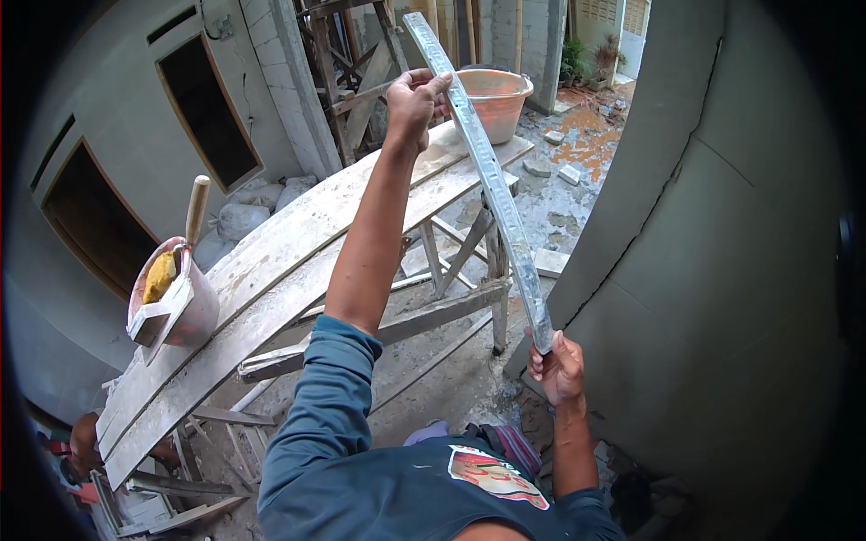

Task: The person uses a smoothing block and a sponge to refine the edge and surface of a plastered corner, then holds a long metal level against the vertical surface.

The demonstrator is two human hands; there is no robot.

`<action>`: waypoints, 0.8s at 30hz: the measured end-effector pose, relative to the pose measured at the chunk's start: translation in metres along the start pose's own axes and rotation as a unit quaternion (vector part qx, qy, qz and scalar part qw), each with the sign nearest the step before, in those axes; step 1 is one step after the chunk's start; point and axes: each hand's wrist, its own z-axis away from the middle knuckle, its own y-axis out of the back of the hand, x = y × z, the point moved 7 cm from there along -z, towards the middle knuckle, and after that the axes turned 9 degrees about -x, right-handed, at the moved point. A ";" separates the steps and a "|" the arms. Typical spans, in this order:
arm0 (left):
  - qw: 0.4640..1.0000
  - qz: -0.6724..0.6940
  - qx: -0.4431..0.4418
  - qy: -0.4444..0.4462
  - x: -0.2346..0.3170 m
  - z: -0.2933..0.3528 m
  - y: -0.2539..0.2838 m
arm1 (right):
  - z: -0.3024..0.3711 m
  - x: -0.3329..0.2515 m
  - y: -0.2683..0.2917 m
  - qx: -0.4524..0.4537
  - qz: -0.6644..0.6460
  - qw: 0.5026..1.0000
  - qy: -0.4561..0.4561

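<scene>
A long, narrow grey metal bar [494, 180], marked with pale plaster smears, slants across the middle of the view. My left hand [417, 108] is closed around its upper part, arm stretched out over the planks. Lower down, the fingers of my right hand [559, 368] grip its near end, close to the grey wall [686, 298]. Just behind the bar's upper part, an orange bucket [501, 104] stands at the far end of the planks.
Dusty scaffold planks [280, 230] rest on a wooden trestle [424, 311]. At left they bear a pinkish bucket [200, 311] with a yellow sponge [161, 276] and a wooden-handled tool [197, 209]. Someone's arm [86, 440] shows at lower left. Rubble [568, 174] lies beyond.
</scene>
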 end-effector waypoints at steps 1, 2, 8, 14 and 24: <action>1.000 -0.010 0.013 0.010 -0.001 0.003 0.009 | -0.001 -0.001 -0.004 -0.011 -0.003 1.000 0.005; 0.999 -0.022 0.026 0.017 -0.004 0.003 0.020 | -0.002 -0.002 -0.008 -0.021 -0.006 1.000 0.010; 0.997 -0.012 0.067 0.048 -0.015 0.013 0.076 | -0.013 0.006 -0.035 -0.048 -0.091 0.994 -0.033; 0.996 0.001 0.067 0.056 -0.016 0.020 0.104 | -0.019 0.028 -0.054 -0.058 -0.209 0.972 -0.089; 0.989 0.124 0.070 0.050 -0.020 0.015 0.133 | -0.023 0.039 -0.085 0.031 0.156 0.986 0.055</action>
